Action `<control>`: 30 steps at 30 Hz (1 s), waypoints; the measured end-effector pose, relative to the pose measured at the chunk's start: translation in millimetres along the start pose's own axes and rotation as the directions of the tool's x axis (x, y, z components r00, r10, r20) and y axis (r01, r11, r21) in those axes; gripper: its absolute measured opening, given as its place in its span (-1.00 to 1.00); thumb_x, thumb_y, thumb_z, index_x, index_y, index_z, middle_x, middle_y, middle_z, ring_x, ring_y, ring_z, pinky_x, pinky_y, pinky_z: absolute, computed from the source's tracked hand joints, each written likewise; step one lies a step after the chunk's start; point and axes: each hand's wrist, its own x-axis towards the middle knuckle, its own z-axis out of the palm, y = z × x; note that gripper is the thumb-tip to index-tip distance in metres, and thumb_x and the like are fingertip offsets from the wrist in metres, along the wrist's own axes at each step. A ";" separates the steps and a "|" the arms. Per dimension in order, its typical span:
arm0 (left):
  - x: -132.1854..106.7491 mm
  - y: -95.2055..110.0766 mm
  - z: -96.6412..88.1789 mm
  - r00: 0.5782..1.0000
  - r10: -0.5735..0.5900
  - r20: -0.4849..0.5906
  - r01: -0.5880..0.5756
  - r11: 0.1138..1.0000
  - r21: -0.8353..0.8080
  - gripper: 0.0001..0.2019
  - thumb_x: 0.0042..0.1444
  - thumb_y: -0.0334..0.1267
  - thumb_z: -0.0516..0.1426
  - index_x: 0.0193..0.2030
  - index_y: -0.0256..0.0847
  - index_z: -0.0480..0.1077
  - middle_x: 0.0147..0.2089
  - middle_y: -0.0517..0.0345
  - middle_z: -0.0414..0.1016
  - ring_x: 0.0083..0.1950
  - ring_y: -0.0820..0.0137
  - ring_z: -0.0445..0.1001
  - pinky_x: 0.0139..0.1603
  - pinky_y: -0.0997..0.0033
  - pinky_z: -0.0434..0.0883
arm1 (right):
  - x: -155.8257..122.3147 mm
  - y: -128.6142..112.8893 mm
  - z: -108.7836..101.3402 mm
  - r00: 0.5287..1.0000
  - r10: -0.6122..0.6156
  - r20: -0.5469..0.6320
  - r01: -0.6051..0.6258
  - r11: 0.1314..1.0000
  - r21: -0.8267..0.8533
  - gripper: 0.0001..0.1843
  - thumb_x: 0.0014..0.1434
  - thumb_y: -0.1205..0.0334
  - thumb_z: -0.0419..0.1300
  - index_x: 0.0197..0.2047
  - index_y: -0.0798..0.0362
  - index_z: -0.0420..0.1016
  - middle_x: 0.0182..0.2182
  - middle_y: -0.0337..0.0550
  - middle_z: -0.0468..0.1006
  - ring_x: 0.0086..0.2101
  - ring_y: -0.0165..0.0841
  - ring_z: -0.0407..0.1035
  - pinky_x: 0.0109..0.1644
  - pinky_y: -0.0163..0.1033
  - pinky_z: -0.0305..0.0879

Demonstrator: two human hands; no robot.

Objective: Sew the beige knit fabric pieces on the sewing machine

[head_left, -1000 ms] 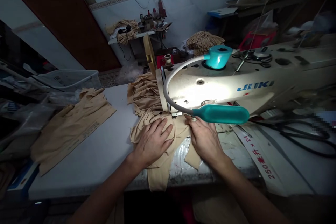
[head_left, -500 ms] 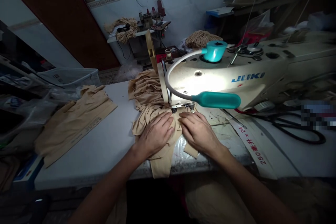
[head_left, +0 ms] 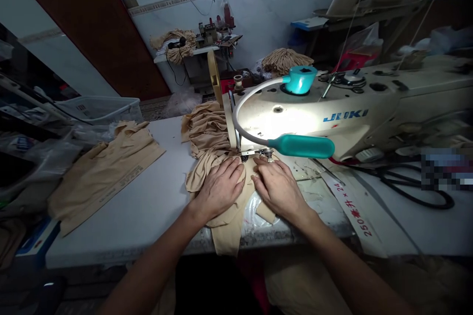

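My left hand (head_left: pixel 220 188) lies flat on a crumpled piece of beige knit fabric (head_left: pixel 229 226), pressing it to the table just in front of the sewing machine. My right hand (head_left: pixel 277 189) presses the same fabric on the other side, its fingertips close to the presser foot (head_left: pixel 266 154) of the white JUKI sewing machine (head_left: pixel 314 113). The cloth runs under the foot, and the needle area is partly hidden by the teal-headed gooseneck lamp (head_left: pixel 301 146). More beige fabric (head_left: pixel 205 130) lies bunched behind the foot.
A flat beige garment piece (head_left: pixel 99 179) with a long cardboard pattern lies on the white table (head_left: pixel 162 152) to the left. A plastic bin (head_left: pixel 99 110) stands beyond it. Black cord or scissors (head_left: pixel 417 189) lie right. A second machine (head_left: pixel 207 34) stands at the back.
My hands have drawn slightly closer together near the presser foot, with the fabric shifting under them. The view has turned a little, so the machine sits lower and further left.
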 end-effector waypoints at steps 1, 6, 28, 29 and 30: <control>-2.3 1.9 -1.2 1.000 0.009 -0.002 -0.009 1.000 -0.013 -0.56 0.51 -0.17 0.04 0.41 -0.30 0.34 0.49 -0.22 0.35 0.53 0.03 0.30 0.45 -0.13 0.39 | -0.3 -0.6 -1.7 1.000 -0.015 -0.007 0.015 1.000 0.015 -0.83 0.49 0.24 0.09 0.01 0.03 0.50 0.11 0.07 0.62 0.08 -0.08 0.46 0.38 0.17 0.20; -17.5 12.4 -10.5 0.995 0.093 -0.031 -0.097 0.985 -0.145 -0.71 0.49 -0.22 0.08 0.23 -0.25 0.47 0.27 -0.12 0.57 0.44 0.13 0.42 0.48 0.03 0.42 | -5.1 -2.0 -7.8 0.986 -0.162 -0.042 0.166 0.978 0.129 -0.83 0.43 0.30 0.14 -0.04 0.02 0.57 0.00 0.03 0.63 0.10 -0.09 0.44 0.23 0.03 0.35; -4.7 27.3 -1.0 0.973 -0.189 -0.131 0.126 0.913 -0.387 -0.79 0.53 -0.33 0.02 0.08 -0.16 0.48 0.08 0.02 0.62 0.16 0.26 0.58 0.20 0.15 0.58 | -8.6 0.1 -7.6 0.991 -0.119 -0.059 0.126 0.982 0.142 -0.86 0.37 0.28 0.17 -0.24 0.02 0.52 -0.24 -0.04 0.58 -0.16 -0.17 0.44 -0.02 -0.08 0.37; -3.8 27.8 -1.0 0.966 -0.223 -0.129 0.154 0.900 -0.407 -0.79 0.53 -0.31 0.02 0.06 -0.15 0.48 0.07 0.03 0.62 0.13 0.27 0.59 0.16 0.17 0.59 | -8.6 0.3 -7.7 0.991 -0.119 -0.059 0.126 0.982 0.144 -0.86 0.38 0.28 0.17 -0.25 0.02 0.52 -0.25 -0.04 0.58 -0.16 -0.17 0.44 -0.02 -0.08 0.37; -3.4 28.3 -0.9 0.963 -0.241 -0.124 0.170 0.894 -0.414 -0.79 0.54 -0.31 0.01 0.05 -0.15 0.48 0.07 0.03 0.62 0.12 0.27 0.59 0.15 0.18 0.59 | -8.6 0.4 -7.9 0.991 -0.118 -0.060 0.126 0.981 0.145 -0.86 0.38 0.28 0.17 -0.25 0.02 0.52 -0.25 -0.04 0.58 -0.16 -0.17 0.44 -0.03 -0.08 0.37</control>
